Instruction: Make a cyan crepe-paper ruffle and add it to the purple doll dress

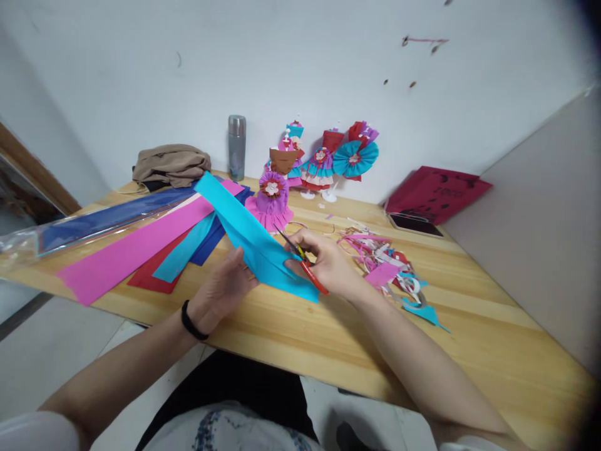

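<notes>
A long turquoise crepe paper strip (253,247) slants across the middle of the view, creased along its length. At its lower edge is my left hand (224,287), thumb in front and fingertips partly hidden behind the paper. My right hand (323,260) grips red-handled scissors (312,275), their dark blades pointing up and to the left over the strip's upper edge. Fingers of my right hand also touch the paper near its right end. Whether the blades are parted is hard to make out.
Pink crepe strip (141,241), red paper (157,266) and wrapped blue paper (113,213) lie left. Behind stand a grey flask (237,147), brown cloth (171,164) and several paper-dressed figures (272,194). Right are paper scraps (385,266), a tablet-like object (416,224) and magenta bags (432,194).
</notes>
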Available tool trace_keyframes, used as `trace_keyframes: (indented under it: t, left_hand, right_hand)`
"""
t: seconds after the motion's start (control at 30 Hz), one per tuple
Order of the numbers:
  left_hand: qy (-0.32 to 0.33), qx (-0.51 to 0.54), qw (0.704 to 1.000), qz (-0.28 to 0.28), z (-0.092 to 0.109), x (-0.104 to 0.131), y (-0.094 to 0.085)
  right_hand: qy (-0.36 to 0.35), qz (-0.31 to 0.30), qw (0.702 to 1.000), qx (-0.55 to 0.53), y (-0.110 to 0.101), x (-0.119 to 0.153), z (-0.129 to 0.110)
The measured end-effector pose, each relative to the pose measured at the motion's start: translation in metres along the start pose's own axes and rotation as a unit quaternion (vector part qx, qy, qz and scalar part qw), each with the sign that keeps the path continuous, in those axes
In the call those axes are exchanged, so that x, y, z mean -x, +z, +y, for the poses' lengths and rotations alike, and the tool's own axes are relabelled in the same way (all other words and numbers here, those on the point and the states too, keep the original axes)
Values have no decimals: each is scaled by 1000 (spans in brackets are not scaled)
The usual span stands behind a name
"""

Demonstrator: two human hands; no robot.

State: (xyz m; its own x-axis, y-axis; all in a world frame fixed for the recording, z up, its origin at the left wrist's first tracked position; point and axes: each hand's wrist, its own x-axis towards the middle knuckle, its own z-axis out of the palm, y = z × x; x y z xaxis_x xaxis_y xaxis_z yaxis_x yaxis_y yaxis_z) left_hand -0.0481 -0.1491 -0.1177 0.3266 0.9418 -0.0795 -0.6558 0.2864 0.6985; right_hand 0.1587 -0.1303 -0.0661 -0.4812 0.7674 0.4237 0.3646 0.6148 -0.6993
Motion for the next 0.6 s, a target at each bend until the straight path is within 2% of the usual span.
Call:
trace_keyframes:
  t: [0.2,0.33,0.47,0.6]
  left_hand:
    - [139,-8,990,-33,12,-6,25]
    - [156,-91,982,-48,23,-13,35]
    - [242,-155,958,-4,28,-16,52]
    - [314,-200,927,43,32,-21,71]
  right_hand:
    - [12,70,997,41,0,-3,-4]
    - [22,107,994,7,0,-7,-5]
    - [43,160,982,-92,4,-17,-5]
    - [39,207,971,-116,5,-27,-11]
